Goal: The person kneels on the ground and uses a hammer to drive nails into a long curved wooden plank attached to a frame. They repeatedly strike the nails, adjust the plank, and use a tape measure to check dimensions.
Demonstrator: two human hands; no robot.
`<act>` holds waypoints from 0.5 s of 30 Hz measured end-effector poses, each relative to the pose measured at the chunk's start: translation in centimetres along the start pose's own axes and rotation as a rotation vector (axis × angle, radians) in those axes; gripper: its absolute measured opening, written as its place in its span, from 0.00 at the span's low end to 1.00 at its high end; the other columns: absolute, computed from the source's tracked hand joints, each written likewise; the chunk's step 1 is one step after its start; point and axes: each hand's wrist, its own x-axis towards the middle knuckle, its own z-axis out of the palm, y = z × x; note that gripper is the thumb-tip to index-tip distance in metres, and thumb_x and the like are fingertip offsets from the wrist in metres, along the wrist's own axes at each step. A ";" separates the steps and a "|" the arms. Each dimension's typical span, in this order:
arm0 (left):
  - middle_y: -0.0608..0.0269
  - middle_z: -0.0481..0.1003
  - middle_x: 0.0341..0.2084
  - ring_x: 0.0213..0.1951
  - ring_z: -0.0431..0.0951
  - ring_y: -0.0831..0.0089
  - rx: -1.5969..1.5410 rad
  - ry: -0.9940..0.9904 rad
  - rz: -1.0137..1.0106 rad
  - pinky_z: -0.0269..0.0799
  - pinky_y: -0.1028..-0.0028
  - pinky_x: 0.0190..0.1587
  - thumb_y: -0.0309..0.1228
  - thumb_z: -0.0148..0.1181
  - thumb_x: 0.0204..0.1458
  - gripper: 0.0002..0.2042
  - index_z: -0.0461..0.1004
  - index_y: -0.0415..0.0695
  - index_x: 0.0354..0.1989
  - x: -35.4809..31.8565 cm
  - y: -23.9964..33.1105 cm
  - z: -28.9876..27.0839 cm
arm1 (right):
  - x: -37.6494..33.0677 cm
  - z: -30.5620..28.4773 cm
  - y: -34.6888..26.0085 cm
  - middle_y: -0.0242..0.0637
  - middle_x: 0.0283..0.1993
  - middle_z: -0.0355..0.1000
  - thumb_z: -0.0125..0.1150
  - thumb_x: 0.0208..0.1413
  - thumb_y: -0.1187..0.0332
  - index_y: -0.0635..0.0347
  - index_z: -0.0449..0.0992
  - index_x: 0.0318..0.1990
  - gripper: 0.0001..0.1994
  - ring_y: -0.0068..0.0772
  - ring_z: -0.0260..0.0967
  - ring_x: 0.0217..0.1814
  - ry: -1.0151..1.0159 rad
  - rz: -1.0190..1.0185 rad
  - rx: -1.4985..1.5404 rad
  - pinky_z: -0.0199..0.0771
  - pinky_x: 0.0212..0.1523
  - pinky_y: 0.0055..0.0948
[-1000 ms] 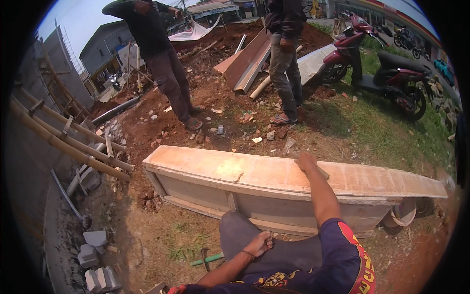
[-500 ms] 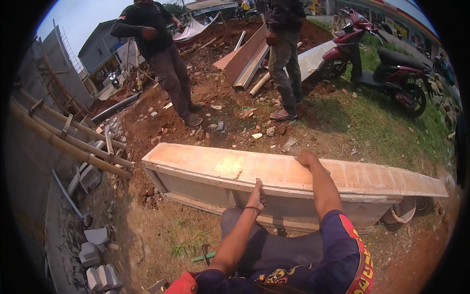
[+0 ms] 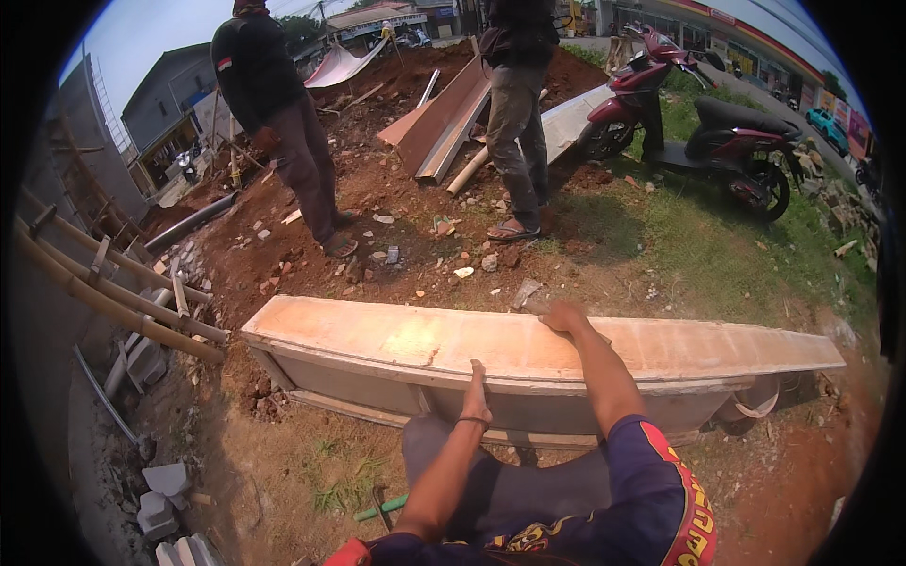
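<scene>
A long wooden panel box (image 3: 311, 325) with a pale, smooth top lies across in front of me, its framed side facing my knees. My left hand (image 3: 476, 400) rests at its near edge, fingers stretched upward against the top's rim. Near the far edge, my right hand (image 3: 564, 319) is closed round a narrow, flat piece; its ends show on both sides of the fist, but its kind is unclear.
Two people (image 3: 283, 123) stand beyond on red soil with rubble. A dark red scooter (image 3: 698, 141) is parked on grass at right. Bamboo poles (image 3: 113, 292) lean at left above grey concrete blocks (image 3: 165, 481). A green-handled tool (image 3: 380, 507) lies beside my leg.
The view has shifted slightly right. The person at left has lowered their arms. My left hand has straightened its fingers at the near edge; my right hand remains near the far edge.
</scene>
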 end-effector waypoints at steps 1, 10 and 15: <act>0.63 0.68 0.40 0.39 0.65 0.72 -0.009 0.000 -0.045 0.63 0.67 0.37 0.72 0.57 0.40 0.38 0.69 0.53 0.50 0.2 -0.1 0.0 | -0.2 -0.1 -0.2 0.49 0.61 0.67 0.57 0.54 0.47 0.60 0.69 0.59 0.31 0.51 0.64 0.62 0.015 -0.015 -0.035 0.65 0.61 0.46; 0.51 0.58 0.64 0.62 0.61 0.58 -0.068 0.022 0.059 0.59 0.59 0.61 0.59 0.63 0.44 0.46 0.59 0.38 0.65 0.2 -0.4 0.7 | 0.0 0.2 -0.1 0.50 0.58 0.69 0.57 0.53 0.47 0.61 0.72 0.55 0.29 0.52 0.66 0.60 0.059 0.000 -0.010 0.66 0.58 0.47; 0.47 0.58 0.63 0.63 0.59 0.61 -0.176 -0.003 0.103 0.51 0.62 0.66 0.56 0.67 0.44 0.48 0.58 0.26 0.62 0.2 -0.6 1.0 | -0.5 0.3 -0.5 0.50 0.55 0.72 0.56 0.56 0.48 0.60 0.75 0.51 0.26 0.52 0.68 0.58 0.116 0.006 -0.057 0.70 0.55 0.49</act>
